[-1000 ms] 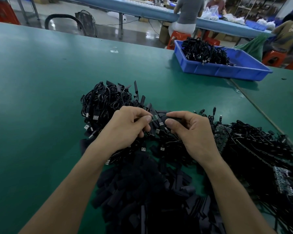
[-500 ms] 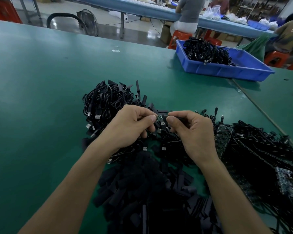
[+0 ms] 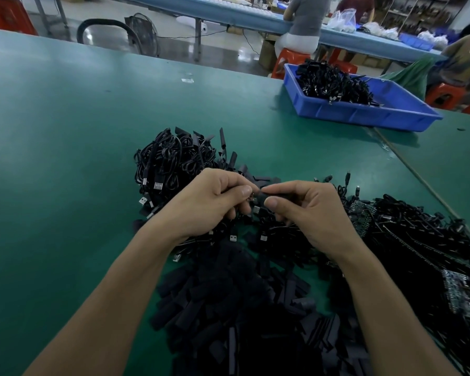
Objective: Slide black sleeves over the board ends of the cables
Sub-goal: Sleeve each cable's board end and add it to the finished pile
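In the head view, a black sleeve is pinched between the thumb and fingers of the right hand, held up over the middle of the bench. The board end of a cable is clamped in the curled fingers of the left hand. Only a small tip of it is seen between the two thumbs, right at the sleeve's mouth. How far it has entered cannot be told.

The sleeve is probably best kept in line with the board and not squeezed flat, so that its mouth is left open. The cable should be gripped close behind the board so that it does not buckle when pushed.

A heap of loose sleeves is spread nearest the person, and unsleeved boards are piled to the right.
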